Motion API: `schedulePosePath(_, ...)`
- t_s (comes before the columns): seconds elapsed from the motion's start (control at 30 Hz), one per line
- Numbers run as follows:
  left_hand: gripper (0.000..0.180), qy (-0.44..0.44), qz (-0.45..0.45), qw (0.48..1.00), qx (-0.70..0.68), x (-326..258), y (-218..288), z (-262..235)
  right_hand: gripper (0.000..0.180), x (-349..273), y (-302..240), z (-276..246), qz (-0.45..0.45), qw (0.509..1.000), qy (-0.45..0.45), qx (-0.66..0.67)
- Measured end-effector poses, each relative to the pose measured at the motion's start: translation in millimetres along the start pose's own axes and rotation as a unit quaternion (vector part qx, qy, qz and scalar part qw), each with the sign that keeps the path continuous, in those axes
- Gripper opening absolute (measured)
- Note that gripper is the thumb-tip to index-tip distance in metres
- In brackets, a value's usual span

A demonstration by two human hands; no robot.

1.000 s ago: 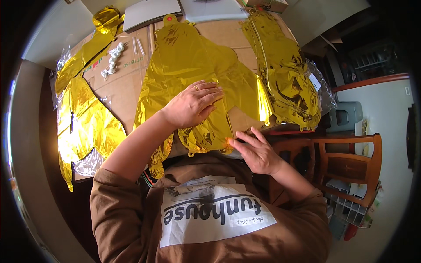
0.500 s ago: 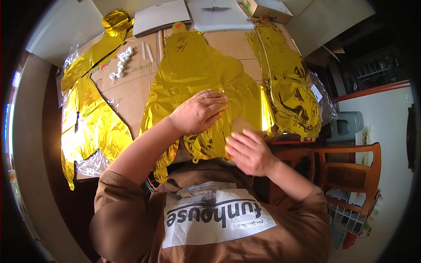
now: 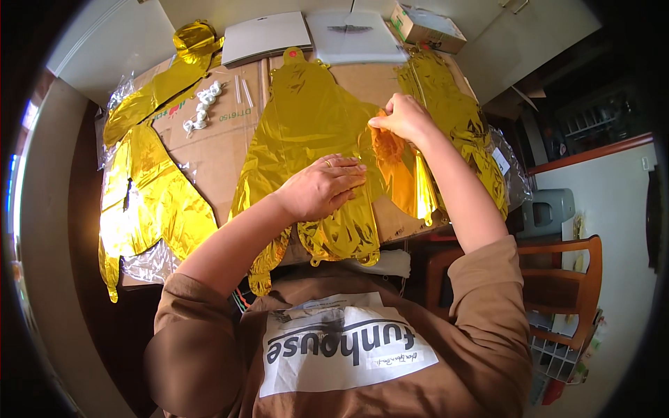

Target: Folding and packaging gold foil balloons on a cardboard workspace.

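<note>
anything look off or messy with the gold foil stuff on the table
The flat gold foil balloon under the left hand droops crumpled over the table's near edge. Another gold foil piece on the left also overhangs.

There's a small cardboard box (image 3: 424,26) with green and white sides at the far edge of the table, tilted. Clear plastic wrappers sit at the left (image 3: 148,261) and right (image 3: 505,164) edges, the right one with a white label (image 3: 500,161). A flattened brown cardboard sheet (image 3: 216,139) with printing lies underneath.
</note>
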State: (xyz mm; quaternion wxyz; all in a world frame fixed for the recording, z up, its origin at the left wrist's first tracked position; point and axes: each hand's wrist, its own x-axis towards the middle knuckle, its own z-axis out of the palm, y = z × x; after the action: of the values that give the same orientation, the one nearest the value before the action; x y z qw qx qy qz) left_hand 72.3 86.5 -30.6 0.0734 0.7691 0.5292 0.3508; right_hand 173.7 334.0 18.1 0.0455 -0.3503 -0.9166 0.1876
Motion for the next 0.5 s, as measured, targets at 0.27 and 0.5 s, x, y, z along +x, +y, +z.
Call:
schedulePosePath(0.27,0.034,-0.007,-0.009,1.000,0.002,-2.6,-1.1,-1.0,0.037,-0.9,-24.5,2.8,0.005,0.997,-0.049,0.067)
schedulePosePath(0.5,0.034,-0.006,-0.013,1.000,0.002,-3.3,-1.1,-0.7,0.055,-32.4,-30.7,15.8,-0.149,0.826,-0.167,0.517)
